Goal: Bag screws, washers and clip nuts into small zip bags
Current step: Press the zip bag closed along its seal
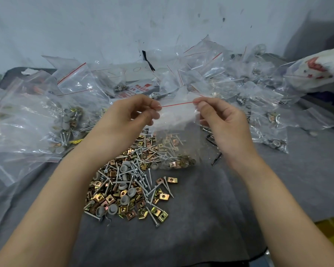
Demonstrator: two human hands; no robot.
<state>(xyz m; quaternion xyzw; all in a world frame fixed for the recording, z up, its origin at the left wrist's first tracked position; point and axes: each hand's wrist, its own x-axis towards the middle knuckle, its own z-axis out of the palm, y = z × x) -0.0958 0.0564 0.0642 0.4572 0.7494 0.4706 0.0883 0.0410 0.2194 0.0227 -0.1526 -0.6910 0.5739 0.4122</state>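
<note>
A small clear zip bag [176,130] with a red seal line hangs above the table, its bottom holding screws and brass clip nuts. My left hand [131,116] pinches the left end of the seal strip, and my right hand [218,116] pinches the right end. Below the bag lies a loose pile of screws, brass clip nuts and grey washers [127,185] on the grey cloth [210,218].
Filled zip bags lie heaped on the left [37,122] and across the back right [249,89]. A printed plastic bag [316,70] sits far right. A dark bent wire [212,143] lies right of the pile. A pale wall stands behind.
</note>
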